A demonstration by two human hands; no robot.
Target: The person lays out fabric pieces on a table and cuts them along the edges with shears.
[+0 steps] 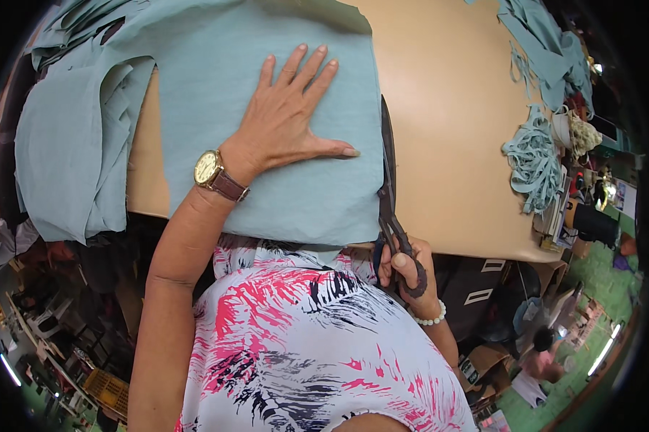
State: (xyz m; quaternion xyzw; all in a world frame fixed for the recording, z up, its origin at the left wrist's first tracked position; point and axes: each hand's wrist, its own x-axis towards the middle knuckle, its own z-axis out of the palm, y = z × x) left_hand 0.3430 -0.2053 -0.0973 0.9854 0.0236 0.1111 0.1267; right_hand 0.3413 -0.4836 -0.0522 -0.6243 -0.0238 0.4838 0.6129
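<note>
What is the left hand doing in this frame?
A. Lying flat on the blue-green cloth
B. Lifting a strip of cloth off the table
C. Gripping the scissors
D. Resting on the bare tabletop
A: the left hand lies palm down, fingers spread, on the blue-green cloth, while the right hand holds the scissors at the cloth's edge.

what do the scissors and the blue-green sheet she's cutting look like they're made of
The scissors in the right hand look like dark, dull metal: long thin stiff blades, no shine, with dark looped handles. The blue-green sheet under the left hand looks like matte woven cloth, probably cotton or similar: it lies soft and droops over the table edge.
</note>
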